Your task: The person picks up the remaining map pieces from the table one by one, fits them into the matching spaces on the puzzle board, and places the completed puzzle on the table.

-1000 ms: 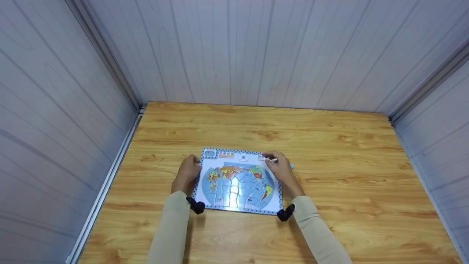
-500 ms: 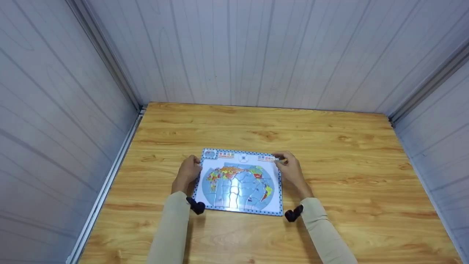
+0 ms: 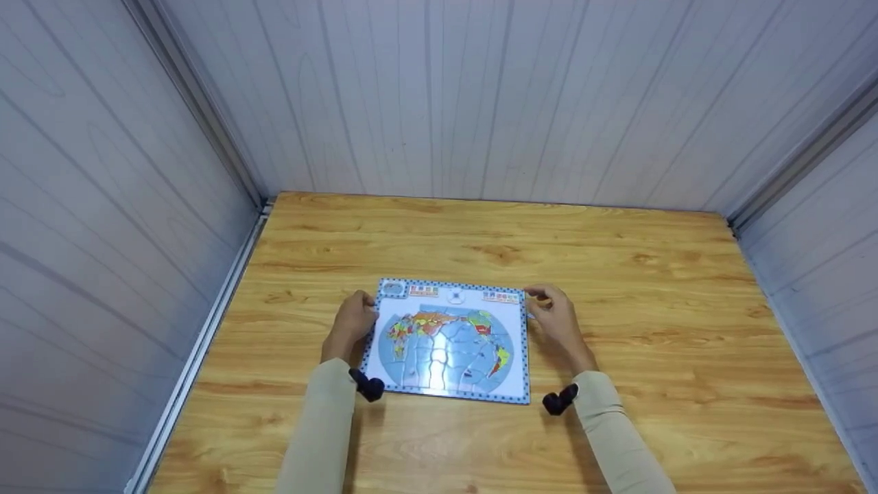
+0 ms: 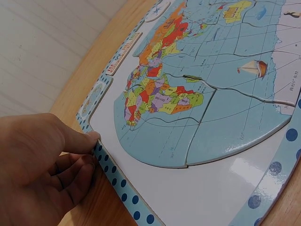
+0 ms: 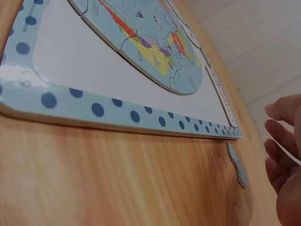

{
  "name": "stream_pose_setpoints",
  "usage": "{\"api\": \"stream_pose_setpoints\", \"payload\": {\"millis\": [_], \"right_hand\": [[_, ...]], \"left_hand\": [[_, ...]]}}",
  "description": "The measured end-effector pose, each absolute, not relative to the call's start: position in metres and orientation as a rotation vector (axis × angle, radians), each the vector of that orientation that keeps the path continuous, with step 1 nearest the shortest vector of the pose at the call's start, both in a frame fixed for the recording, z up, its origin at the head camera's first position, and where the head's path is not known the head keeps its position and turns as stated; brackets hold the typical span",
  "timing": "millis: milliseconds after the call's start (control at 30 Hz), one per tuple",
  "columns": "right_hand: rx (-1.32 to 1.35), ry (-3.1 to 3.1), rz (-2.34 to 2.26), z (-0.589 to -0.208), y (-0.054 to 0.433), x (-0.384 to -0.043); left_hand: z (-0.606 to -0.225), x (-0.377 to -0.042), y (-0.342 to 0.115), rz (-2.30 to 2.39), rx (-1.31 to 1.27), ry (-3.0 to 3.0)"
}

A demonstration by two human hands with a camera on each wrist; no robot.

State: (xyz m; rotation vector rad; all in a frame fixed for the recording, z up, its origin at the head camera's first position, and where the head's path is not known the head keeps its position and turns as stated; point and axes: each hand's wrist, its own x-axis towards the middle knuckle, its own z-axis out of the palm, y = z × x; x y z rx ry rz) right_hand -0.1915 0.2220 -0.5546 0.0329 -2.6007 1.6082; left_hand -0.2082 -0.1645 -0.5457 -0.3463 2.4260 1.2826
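Observation:
A world map jigsaw board (image 3: 507, 386) with a blue dotted border lies flat on the table. My left hand (image 3: 353, 319) grips its left edge, thumb on top of the border and the other fingers curled at the side in the left wrist view. Off the upper right corner is my right hand (image 3: 557, 319), its fingers loosely bent with nothing between them. On the table between that hand and the board lies a small blue puzzle piece (image 5: 237, 165). A lettered title strip (image 3: 501, 297) sits at the board's upper right.
The wood-grain table (image 3: 651, 329) extends on both sides of the board and behind it. Pale panel walls (image 3: 453, 103) stand at the back and sides. Each wrist bears a black camera (image 3: 370, 388) over a beige sleeve.
My right hand has moved right, off the board's upper right corner, and let go of the title strip, which now shows whole and flat. My left hand has stayed put.

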Motion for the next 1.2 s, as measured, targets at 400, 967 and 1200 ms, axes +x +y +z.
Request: {"api": "stream_pose_setpoints", "payload": {"millis": [400, 967, 1200], "right_hand": [[-0.028, -2.65, 1.574, -0.56, 0.241, -0.191], [-0.086, -2.856, 1.325, -0.568, 0.258, -0.188], [-0.058, -2.912, 1.251, -0.567, 0.257, -0.186]], "left_hand": [[-0.546, -0.208, -0.166, 1.298, -0.326, 2.443], [-0.546, -0.208, -0.164, 1.297, -0.362, 2.414], [-0.548, -0.208, -0.166, 1.297, -0.333, 2.439]]}}
